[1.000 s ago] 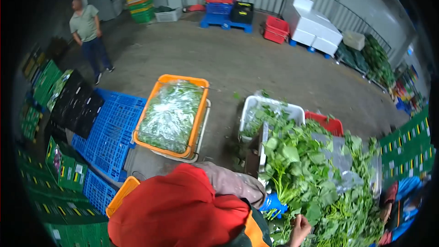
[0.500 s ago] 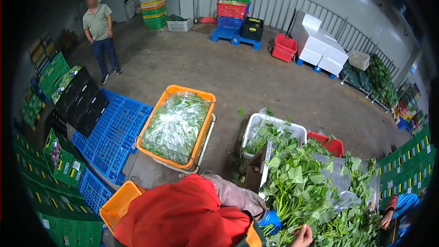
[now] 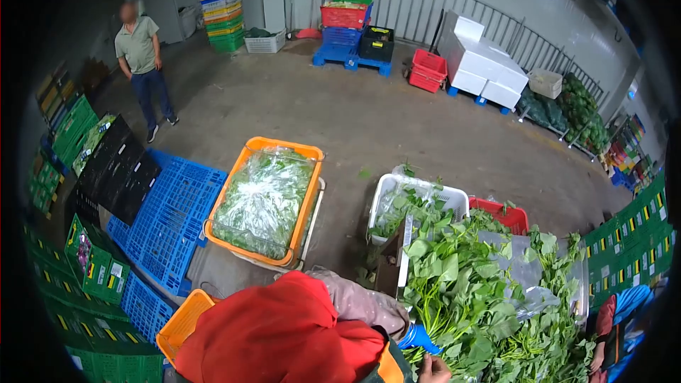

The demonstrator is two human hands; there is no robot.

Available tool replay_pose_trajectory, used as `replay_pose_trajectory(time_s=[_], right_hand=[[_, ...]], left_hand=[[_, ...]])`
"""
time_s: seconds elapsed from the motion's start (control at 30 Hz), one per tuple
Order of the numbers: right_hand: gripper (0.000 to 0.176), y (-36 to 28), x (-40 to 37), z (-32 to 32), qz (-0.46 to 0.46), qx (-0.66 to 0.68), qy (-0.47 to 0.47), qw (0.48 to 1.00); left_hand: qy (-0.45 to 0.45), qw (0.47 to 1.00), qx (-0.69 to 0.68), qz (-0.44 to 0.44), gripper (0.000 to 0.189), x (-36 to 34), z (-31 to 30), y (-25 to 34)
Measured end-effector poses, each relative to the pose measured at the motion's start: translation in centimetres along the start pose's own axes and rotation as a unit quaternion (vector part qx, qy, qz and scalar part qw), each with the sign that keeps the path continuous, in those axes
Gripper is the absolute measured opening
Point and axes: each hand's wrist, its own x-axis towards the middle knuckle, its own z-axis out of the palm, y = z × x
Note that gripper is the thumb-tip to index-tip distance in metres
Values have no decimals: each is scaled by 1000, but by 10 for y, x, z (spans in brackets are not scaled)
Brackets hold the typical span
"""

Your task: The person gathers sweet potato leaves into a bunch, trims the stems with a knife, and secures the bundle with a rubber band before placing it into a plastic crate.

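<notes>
My left hand (image 3: 420, 338), in a blue glove below a dusty pink sleeve, is closed round the stem ends of leafy green vegetables (image 3: 454, 312) at the near side of the heap. Close below it, at the bottom edge, is my bare right hand (image 3: 434, 369). Its fingers are bent together, and what they hold, if anything, is hidden. Long green stems fan out from the glove towards broad leaves. Clear plastic (image 3: 535, 303) lies among the greens. My red-clad shoulder (image 3: 284, 333) fills the bottom middle.
An orange crate (image 3: 312, 152) of bagged greens stands ahead, beside blue pallets (image 3: 174, 206). White (image 3: 454, 198) and red (image 3: 521, 223) baskets adjoin the heap. A co-worker's hand (image 3: 598, 357) is at right. Another person (image 3: 142, 50) stands far left. Green crates (image 3: 628, 255) line the right.
My right hand has moved left and down, closer to the gloved left hand. The view has shifted slightly. At right, the co-worker's hand has dropped lower.
</notes>
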Motion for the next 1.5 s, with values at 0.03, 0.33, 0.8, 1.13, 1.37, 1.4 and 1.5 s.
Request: replay_pose_trajectory(time_s=[0.03, 0.33, 0.8, 1.13, 1.37, 1.4, 1.5], right_hand=[[32, -3, 1, -1, 9, -3, -10, 1000], [34, 59, -13, -8, 60, 440, 64, 894], [28, 32, 19, 19, 41, 207, 60, 976], [28, 21, 3, 13, 91, 208, 52, 973], [29, 49, 8, 16, 119, 309, -21, 943], [11, 82, 18, 40, 59, 397, 24, 916], [12, 75, 3, 12, 39, 202, -112, 972]], left_hand=[[-6, 1000, -17, 10, 44, -3, 1, 2], [147, 857, 216, 445, 32, 28, 3, -19], [-36, 982, 96, 161, 41, 3, -8, -3], [-35, 970, 133, 201, 47, 11, -9, -17], [-56, 975, 132, 173, 47, -7, -17, -6], [-57, 974, 120, 182, 46, -11, -20, -9], [-80, 971, 89, 209, 42, -20, -26, -13]])
